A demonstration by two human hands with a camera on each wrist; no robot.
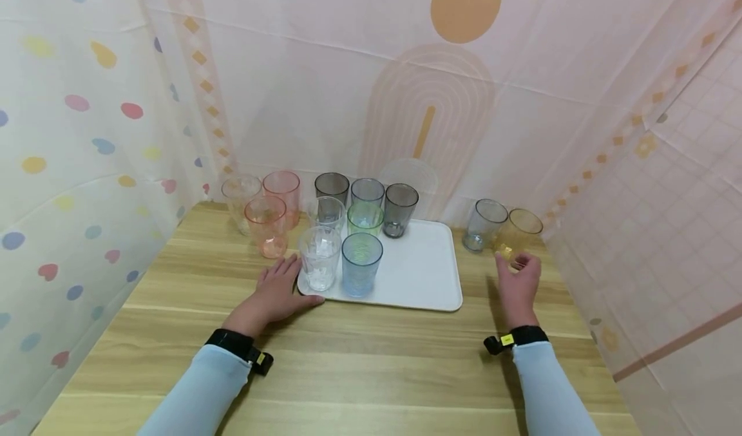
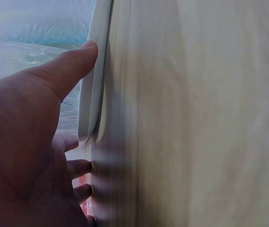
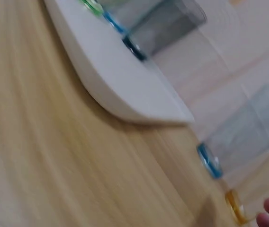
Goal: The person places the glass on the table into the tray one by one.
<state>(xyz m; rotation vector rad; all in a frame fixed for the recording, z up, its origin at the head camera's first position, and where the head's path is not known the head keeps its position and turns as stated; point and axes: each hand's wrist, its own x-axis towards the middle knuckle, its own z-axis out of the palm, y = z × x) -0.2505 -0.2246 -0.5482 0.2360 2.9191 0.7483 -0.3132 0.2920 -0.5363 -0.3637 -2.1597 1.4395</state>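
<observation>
Left hand (image 1: 280,294) spread at near left corner of white tray (image 1: 423,272), thumb on its near rim; seven glasses (image 1: 362,268) stand on the tray. Right hand (image 1: 518,291), thumb and fingers curved and apart, is at the amber glass (image 1: 523,227) near the table's (image 1: 371,371) far right corner, can't tell if gripping; blue-based glass (image 1: 484,225) just left of it.
</observation>
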